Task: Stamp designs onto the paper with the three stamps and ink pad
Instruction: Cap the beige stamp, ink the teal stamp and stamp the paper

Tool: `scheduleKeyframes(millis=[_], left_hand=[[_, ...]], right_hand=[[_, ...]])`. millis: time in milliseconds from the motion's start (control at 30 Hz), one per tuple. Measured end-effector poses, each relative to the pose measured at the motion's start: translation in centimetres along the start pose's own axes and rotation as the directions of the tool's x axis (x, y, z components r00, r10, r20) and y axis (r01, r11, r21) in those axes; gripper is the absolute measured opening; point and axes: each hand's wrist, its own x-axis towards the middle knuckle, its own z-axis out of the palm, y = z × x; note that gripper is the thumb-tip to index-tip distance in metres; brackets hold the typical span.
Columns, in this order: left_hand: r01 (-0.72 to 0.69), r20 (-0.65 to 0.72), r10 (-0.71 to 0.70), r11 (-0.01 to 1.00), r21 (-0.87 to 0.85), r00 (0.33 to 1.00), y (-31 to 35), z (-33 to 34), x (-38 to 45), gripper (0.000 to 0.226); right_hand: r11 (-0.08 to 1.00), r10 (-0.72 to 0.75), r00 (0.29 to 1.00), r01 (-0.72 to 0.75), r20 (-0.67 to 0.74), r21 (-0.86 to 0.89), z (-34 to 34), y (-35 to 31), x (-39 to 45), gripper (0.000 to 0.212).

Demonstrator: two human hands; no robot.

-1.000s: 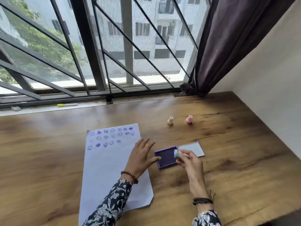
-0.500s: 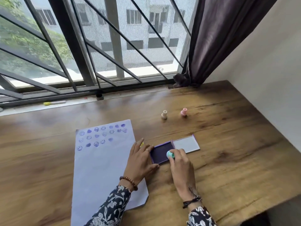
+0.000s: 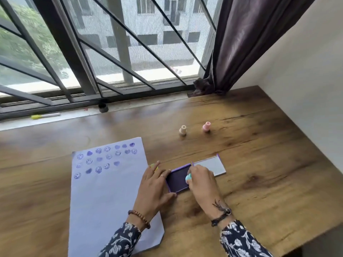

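Observation:
A pale lilac paper [image 3: 111,197] lies on the wooden table [image 3: 259,182], its top part covered with several purple smiley and heart prints. The open ink pad [image 3: 177,179] sits right of the paper, its grey lid [image 3: 211,165] folded out flat. My right hand [image 3: 202,184] grips a mint-green stamp [image 3: 188,177] and presses it on the dark pad. My left hand [image 3: 154,186] rests with spread fingers against the pad's left edge, partly on the paper. A beige stamp [image 3: 182,130] and a pink stamp [image 3: 206,126] stand upright farther back.
A barred window [image 3: 111,52] runs along the table's far edge, with a yellow-capped marker [image 3: 45,115] on the sill. A dark curtain [image 3: 241,43] hangs at the back right corner. A white wall [image 3: 306,89] borders the table's right side.
My right hand has brought the green stamp down from above the pad's right edge onto the ink. My left hand slid right against the pad's edge. The camera tilted down a little.

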Motion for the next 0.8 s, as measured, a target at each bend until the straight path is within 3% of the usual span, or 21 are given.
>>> scheduleKeyframes(millis=[133, 367, 567, 700, 800], left_hand=[[0.01, -0.008, -0.01, 1.0, -0.001, 1.0, 0.1, 0.2, -0.2, 0.071], [0.023, 0.007, -0.023, 0.999, 0.031, 1.0, 0.2, 0.2, 0.0, 0.072], [0.032, 0.026, -0.034, 0.996, 0.08, 0.999, 0.2, 0.2, 0.1, 0.072], [0.028, 0.049, -0.032, 0.997, 0.074, 0.998, 0.0, 0.2, -0.9, 0.088], [0.062, -0.034, -0.062, 0.998, 0.021, 0.998, -2.0, -0.7, -3.0, 0.094]], right_hand=[[0.998, 0.05, 0.998, -0.051, 0.049, 0.027, -1.0, 0.0, 0.9, 0.015], [0.999, -0.033, 0.994, 0.036, -0.104, 0.03, 0.4, -0.2, -1.3, 0.013], [0.999, -0.03, 0.992, 0.032, -0.123, 0.019, 0.3, -0.3, -1.2, 0.013], [0.989, 0.101, 0.993, -0.094, -0.055, 0.117, -0.6, -0.2, -0.5, 0.018], [0.937, 0.228, 0.972, -0.206, -0.047, 0.282, -1.2, -0.5, -0.5, 0.019]])
